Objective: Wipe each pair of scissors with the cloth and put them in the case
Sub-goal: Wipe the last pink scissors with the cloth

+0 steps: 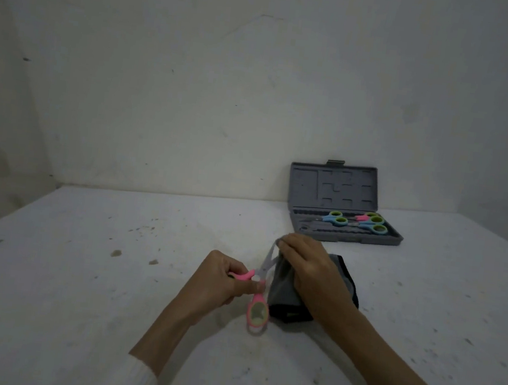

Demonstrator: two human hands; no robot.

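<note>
Pink-handled scissors (256, 283) hang open just above the speckled white counter (79, 267), the left hand (220, 280) gripping one handle with curled fingers. The right hand (304, 271) pinches the grey cloth (283, 287) around a blade tip; it should probably draw along the flat, away from the edge. Farther right, the open grey plastic case (340, 199) holds other scissors.

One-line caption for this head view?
Left hand holds pink scissors while right hand wipes a blade with grey cloth; open case behind.
</note>
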